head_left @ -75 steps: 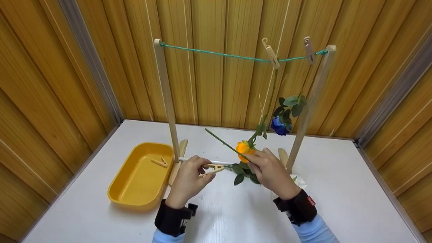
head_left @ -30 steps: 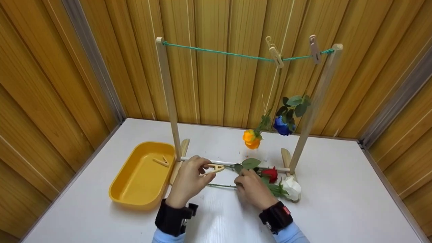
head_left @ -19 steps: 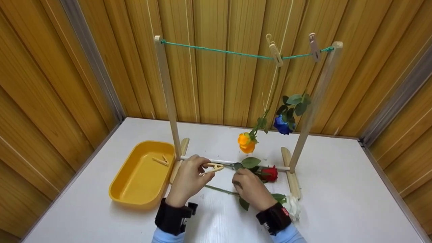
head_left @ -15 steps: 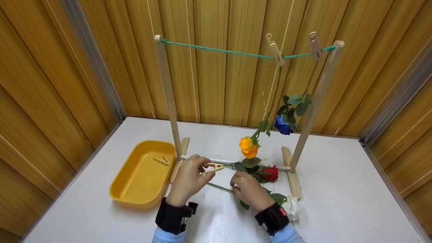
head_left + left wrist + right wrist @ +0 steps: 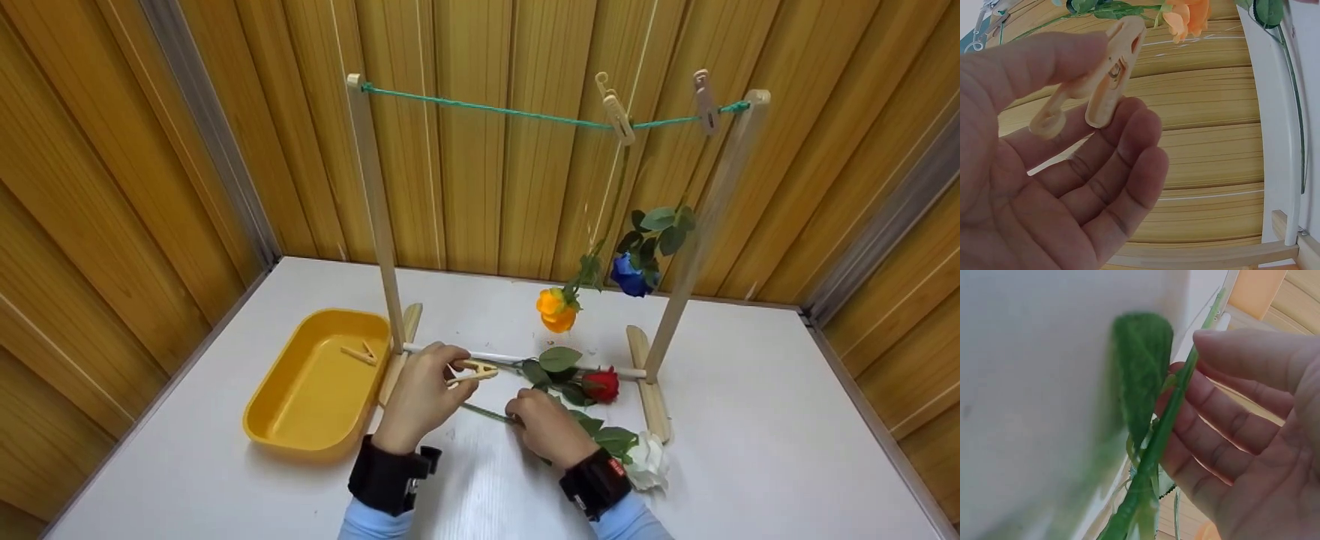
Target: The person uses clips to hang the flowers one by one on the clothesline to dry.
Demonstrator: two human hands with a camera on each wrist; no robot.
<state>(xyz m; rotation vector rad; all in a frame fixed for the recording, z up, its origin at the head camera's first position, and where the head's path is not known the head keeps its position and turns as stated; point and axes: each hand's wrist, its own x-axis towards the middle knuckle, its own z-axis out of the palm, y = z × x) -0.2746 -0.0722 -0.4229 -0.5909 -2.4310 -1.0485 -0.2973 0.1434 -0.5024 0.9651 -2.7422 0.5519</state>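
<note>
My left hand (image 5: 424, 397) pinches a beige clothespin (image 5: 1120, 73) between thumb and fingers, held above the table. My right hand (image 5: 551, 426) is low over the tabletop, with thumb and fingers on the green stem (image 5: 1171, 410) of a white rose (image 5: 646, 461). That rose's head lies to the right of the hand, near a foot of the wooden stand. Behind it lies a red rose (image 5: 601, 385) with dark leaves, beside the white crossbar. A yellow-orange rose (image 5: 556, 310) and a blue rose (image 5: 632, 274) hang upside down from clothespins on the cord.
A teal cord (image 5: 495, 110) spans the two posts of the wooden stand (image 5: 375, 210). One more clothespin (image 5: 360, 353) lies in the yellow tray (image 5: 319, 390) at left. Wood-patterned panels (image 5: 465, 187) enclose the white table (image 5: 750, 420).
My right hand has come down from beside the yellow-orange rose to the table. The white rose has shifted nearer to me, away from the red one. The hanging yellow-orange rose sways.
</note>
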